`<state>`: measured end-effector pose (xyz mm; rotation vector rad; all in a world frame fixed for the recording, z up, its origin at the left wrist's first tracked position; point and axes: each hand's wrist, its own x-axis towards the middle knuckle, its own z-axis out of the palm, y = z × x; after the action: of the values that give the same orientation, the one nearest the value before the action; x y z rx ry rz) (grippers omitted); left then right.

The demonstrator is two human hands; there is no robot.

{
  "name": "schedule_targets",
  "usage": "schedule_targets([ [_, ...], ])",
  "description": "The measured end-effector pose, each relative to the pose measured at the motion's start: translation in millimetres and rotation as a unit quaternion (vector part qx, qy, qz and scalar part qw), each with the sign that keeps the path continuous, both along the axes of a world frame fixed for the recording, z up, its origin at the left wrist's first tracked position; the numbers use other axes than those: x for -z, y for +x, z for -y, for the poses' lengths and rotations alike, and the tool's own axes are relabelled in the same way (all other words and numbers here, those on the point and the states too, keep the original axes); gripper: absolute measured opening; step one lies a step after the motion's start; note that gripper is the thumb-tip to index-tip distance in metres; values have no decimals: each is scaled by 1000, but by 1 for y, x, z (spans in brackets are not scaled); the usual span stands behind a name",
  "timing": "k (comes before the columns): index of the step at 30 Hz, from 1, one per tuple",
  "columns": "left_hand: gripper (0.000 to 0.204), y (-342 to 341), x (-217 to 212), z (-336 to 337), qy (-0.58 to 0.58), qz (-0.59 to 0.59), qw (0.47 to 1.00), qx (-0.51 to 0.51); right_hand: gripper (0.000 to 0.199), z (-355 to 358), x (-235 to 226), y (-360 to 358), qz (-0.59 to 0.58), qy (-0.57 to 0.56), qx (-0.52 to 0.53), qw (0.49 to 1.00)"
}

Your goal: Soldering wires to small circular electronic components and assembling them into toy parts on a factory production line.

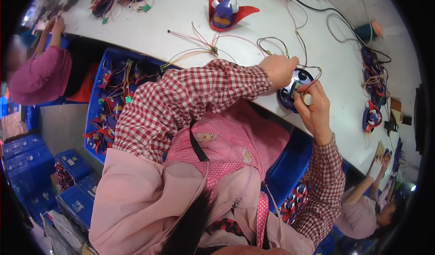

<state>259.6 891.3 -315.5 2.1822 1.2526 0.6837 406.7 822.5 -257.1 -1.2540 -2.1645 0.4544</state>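
Note:
A round dark blue toy shell with a pale inside lies at the table's front edge, between my two hands. My left hand is closed over its upper left rim, where thin wires run out; what the fingers hold is hidden. From the right, my right hand pinches a small pale piece against the shell. A thin red and dark wire loops from these fingers past the left fingertips. Left of my hands, a bundle of loose wires rests on the white table.
A purple toy figure with red wings stands farther back. Blue bins of wired toy parts sit left of me and under the table. Cables and more toys line the right side. People work at left and right.

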Motion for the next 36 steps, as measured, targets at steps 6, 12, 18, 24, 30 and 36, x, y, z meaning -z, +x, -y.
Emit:
schedule_targets([
  [6, 15, -4, 2, 0, 14, 12, 1000, 3, 12, -5, 2, 4, -18, -52, 20, 998],
  [12, 19, -5, -2, 0, -8, -7, 1000, 19, 14, -11, 4, 4, -54, -155, 77, 983],
  [18, 17, -16, 0, -2, -3, -12, 1000, -2, 15, -18, 8, 3, -64, -136, 47, 988],
  [24, 23, -134, -42, -11, 99, -5, 985, 140, 20, 1, 1, 0, -57, -33, 99, 993],
  [30, 20, -209, -34, -2, 91, -139, 975, 146, 30, 86, 6, -18, -133, -24, 46, 990],
  [36, 16, -207, -22, -10, 38, -126, 980, 149, 45, 104, 90, -94, -101, -255, -118, 954],
])
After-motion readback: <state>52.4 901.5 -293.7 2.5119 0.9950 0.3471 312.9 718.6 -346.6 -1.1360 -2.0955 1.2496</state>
